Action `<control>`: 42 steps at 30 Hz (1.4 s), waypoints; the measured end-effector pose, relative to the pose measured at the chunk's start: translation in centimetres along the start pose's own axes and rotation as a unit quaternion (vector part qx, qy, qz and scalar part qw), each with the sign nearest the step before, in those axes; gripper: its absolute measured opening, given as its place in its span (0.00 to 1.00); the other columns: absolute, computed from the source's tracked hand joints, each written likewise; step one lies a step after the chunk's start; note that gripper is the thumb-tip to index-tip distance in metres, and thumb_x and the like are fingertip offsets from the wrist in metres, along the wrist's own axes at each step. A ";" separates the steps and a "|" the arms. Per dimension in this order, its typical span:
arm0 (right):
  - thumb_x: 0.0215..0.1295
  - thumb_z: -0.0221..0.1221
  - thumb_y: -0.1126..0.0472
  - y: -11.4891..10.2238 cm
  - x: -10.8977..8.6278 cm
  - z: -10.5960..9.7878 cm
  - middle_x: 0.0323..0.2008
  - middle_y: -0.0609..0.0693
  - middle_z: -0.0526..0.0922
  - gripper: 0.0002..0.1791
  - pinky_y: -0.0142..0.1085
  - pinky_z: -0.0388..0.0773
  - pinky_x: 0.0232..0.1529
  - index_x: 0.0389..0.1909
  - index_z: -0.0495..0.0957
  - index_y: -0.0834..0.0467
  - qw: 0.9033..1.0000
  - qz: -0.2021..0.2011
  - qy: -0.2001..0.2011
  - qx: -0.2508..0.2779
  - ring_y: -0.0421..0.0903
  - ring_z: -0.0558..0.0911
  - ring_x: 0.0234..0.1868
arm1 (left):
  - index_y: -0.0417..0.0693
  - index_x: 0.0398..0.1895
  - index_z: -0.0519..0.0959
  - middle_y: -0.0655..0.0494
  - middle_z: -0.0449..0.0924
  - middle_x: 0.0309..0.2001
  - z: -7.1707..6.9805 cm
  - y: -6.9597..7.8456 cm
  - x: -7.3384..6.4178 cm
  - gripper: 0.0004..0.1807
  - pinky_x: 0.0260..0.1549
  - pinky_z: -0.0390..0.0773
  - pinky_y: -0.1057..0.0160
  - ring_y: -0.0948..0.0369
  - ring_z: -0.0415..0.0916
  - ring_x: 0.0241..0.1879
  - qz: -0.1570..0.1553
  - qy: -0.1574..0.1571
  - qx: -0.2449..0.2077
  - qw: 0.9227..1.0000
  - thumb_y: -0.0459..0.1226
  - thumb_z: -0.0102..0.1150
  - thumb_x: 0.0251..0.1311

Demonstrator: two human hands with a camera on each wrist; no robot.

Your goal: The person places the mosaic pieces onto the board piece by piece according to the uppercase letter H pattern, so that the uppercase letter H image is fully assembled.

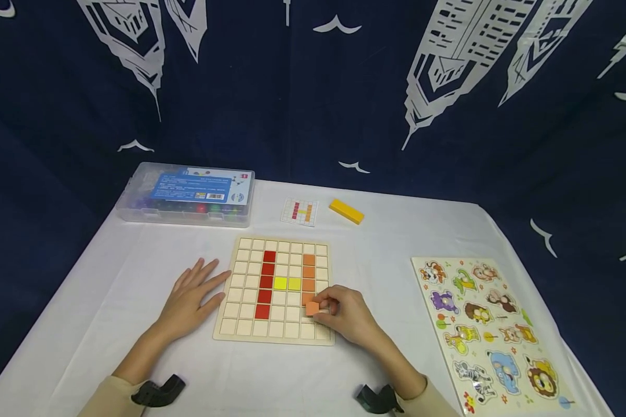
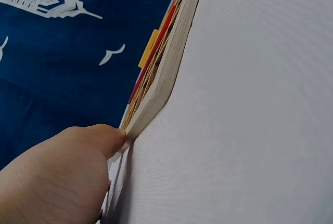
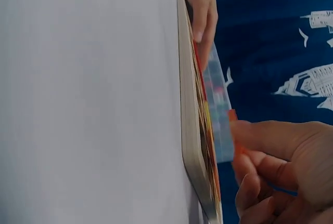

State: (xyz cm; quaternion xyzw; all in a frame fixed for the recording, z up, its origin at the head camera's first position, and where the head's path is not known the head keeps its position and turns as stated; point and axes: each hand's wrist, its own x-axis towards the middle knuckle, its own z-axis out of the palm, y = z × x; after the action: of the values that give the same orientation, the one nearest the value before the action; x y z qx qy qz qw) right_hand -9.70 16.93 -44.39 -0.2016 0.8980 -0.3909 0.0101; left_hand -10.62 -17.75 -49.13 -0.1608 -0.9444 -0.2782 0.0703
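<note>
A wooden grid board (image 1: 236,327) lies on the white table, with a column of red squares (image 1: 266,282), two yellow squares (image 1: 287,283) and a column of orange squares (image 1: 309,272) set in its cells. Between thumb and fingers my right hand (image 1: 350,315) pinches an orange square block (image 1: 312,308) over the lower end of the orange column. In the right wrist view that orange block (image 3: 232,115) shows above the board's surface. My left hand (image 1: 190,298) lies with fingers spread at the board's left edge; the left wrist view shows its thumb (image 2: 106,138) touching the rim.
Behind the board lie a small pattern card (image 1: 299,212) and a yellow bar (image 1: 346,211). A clear plastic case (image 1: 188,194) with a blue label stands at the back left. An animal puzzle board (image 1: 492,330) lies on the right.
</note>
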 end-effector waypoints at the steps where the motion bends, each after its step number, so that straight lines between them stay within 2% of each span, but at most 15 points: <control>1: 0.48 0.73 0.66 -0.1 0.0 0.3 0.27 0.43 0.80 0.12 0.26 0.70 0.26 0.35 0.84 0.57 1.000 0.001 -0.004 -0.002 0.35 0.71 0.24 | 0.49 0.66 0.73 0.40 0.61 0.72 0.0 0.0 0.0 0.26 0.70 0.44 0.37 0.38 0.46 0.75 0.001 0.001 0.000 1.000 0.43 0.59 0.64; 9: 0.47 0.74 0.65 -0.6 0.1 1.3 0.27 0.41 0.79 0.12 0.25 0.69 0.25 0.34 0.84 0.56 0.999 0.017 -0.011 -0.036 0.32 0.68 0.22 | 0.49 0.66 0.74 0.40 0.61 0.72 -0.2 0.1 0.1 0.26 0.70 0.44 0.37 0.38 0.47 0.75 0.002 0.003 0.002 1.000 0.43 0.58 0.65; 19: 0.47 0.75 0.66 -0.4 -0.1 1.1 0.27 0.44 0.81 0.14 0.26 0.70 0.25 0.35 0.83 0.57 1.000 0.014 -0.009 -0.014 0.34 0.70 0.23 | 0.49 0.66 0.73 0.40 0.61 0.72 0.0 0.0 0.0 0.26 0.70 0.44 0.37 0.38 0.46 0.75 0.003 0.003 -0.001 1.000 0.43 0.58 0.65; 22: 0.48 0.74 0.65 -0.2 -0.1 0.5 0.27 0.44 0.81 0.13 0.26 0.71 0.27 0.35 0.84 0.58 1.000 0.009 0.019 -0.013 0.36 0.72 0.24 | 0.49 0.66 0.73 0.40 0.61 0.72 0.0 0.1 0.0 0.26 0.70 0.44 0.37 0.38 0.47 0.75 0.000 0.001 0.002 1.000 0.43 0.58 0.65; 25: 0.49 0.74 0.62 0.6 0.0 -0.6 0.30 0.47 0.82 0.15 0.30 0.74 0.29 0.38 0.83 0.60 0.996 -0.009 0.072 -0.058 0.40 0.77 0.27 | 0.48 0.67 0.72 0.38 0.60 0.73 -0.6 0.3 -0.1 0.27 0.70 0.46 0.36 0.38 0.47 0.75 -0.009 -0.004 0.001 1.000 0.43 0.58 0.66; 27: 0.51 0.73 0.58 1.3 0.0 -1.7 0.36 0.52 0.84 0.20 0.36 0.79 0.34 0.44 0.82 0.61 0.988 -0.014 0.111 -0.110 0.46 0.81 0.34 | 0.47 0.68 0.70 0.37 0.59 0.73 -1.3 0.4 -0.1 0.28 0.69 0.47 0.34 0.37 0.47 0.75 -0.017 0.000 0.010 1.000 0.44 0.57 0.66; 29: 0.53 0.73 0.53 2.2 -0.1 -2.9 0.47 0.57 0.82 0.28 0.44 0.80 0.44 0.52 0.79 0.62 0.975 -0.012 0.140 -0.172 0.53 0.82 0.46 | 0.46 0.69 0.69 0.36 0.58 0.73 -2.5 0.4 0.0 0.29 0.68 0.47 0.32 0.36 0.47 0.74 -0.026 0.009 0.034 0.999 0.45 0.56 0.67; 30: 0.53 0.72 0.49 2.7 -0.1 -3.6 0.53 0.60 0.80 0.33 0.49 0.79 0.50 0.57 0.76 0.62 0.968 -0.005 0.147 -0.202 0.56 0.80 0.53 | 0.46 0.69 0.68 0.35 0.57 0.73 -3.1 0.4 0.0 0.30 0.67 0.47 0.31 0.36 0.46 0.74 -0.031 0.016 0.052 0.998 0.46 0.56 0.67; 32: 0.55 0.69 0.43 3.5 -0.3 -4.8 0.65 0.63 0.71 0.42 0.59 0.69 0.62 0.66 0.69 0.60 0.958 0.021 0.142 -0.248 0.61 0.70 0.66 | 0.46 0.71 0.66 0.35 0.55 0.74 -4.5 0.2 0.1 0.31 0.67 0.44 0.29 0.35 0.42 0.75 -0.045 0.024 0.088 0.995 0.49 0.54 0.68; 34: 0.57 0.65 0.38 4.1 -0.5 -5.8 0.73 0.64 0.60 0.48 0.67 0.56 0.67 0.73 0.61 0.56 0.951 0.051 0.117 -0.281 0.64 0.57 0.74 | 0.47 0.73 0.63 0.36 0.51 0.75 -5.7 0.0 0.0 0.33 0.66 0.38 0.27 0.35 0.36 0.76 -0.062 0.021 0.117 0.991 0.52 0.51 0.69; 37: 0.60 0.58 0.32 4.6 -0.7 -6.6 0.77 0.63 0.48 0.50 0.73 0.43 0.67 0.77 0.53 0.51 0.948 0.087 0.072 -0.296 0.64 0.43 0.78 | 0.50 0.75 0.58 0.36 0.43 0.77 -7.0 -0.3 0.0 0.37 0.65 0.29 0.25 0.36 0.26 0.76 -0.084 0.005 0.137 0.987 0.56 0.47 0.69; 39: 0.62 0.54 0.30 4.6 -0.8 -6.8 0.78 0.62 0.44 0.49 0.73 0.39 0.67 0.77 0.51 0.49 0.948 0.097 0.056 -0.297 0.64 0.39 0.78 | 0.51 0.76 0.56 0.36 0.41 0.77 -7.4 -0.5 -0.1 0.38 0.64 0.25 0.25 0.37 0.22 0.76 -0.091 -0.004 0.142 0.986 0.58 0.46 0.69; 42: 0.63 0.52 0.30 4.6 -0.8 -6.8 0.78 0.61 0.42 0.48 0.73 0.36 0.68 0.78 0.50 0.48 0.948 0.100 0.054 -0.296 0.62 0.36 0.78 | 0.51 0.76 0.55 0.36 0.40 0.77 -7.6 -0.5 -0.1 0.39 0.64 0.23 0.25 0.37 0.21 0.75 -0.093 -0.005 0.145 0.985 0.58 0.46 0.69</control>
State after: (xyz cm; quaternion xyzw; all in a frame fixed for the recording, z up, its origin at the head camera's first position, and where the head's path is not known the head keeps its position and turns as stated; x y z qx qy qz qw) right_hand -11.74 24.80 -43.02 -0.0834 0.9881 -0.1148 -0.0592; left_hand -10.34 -22.39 -43.09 -0.0614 -0.9859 -0.1426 0.0618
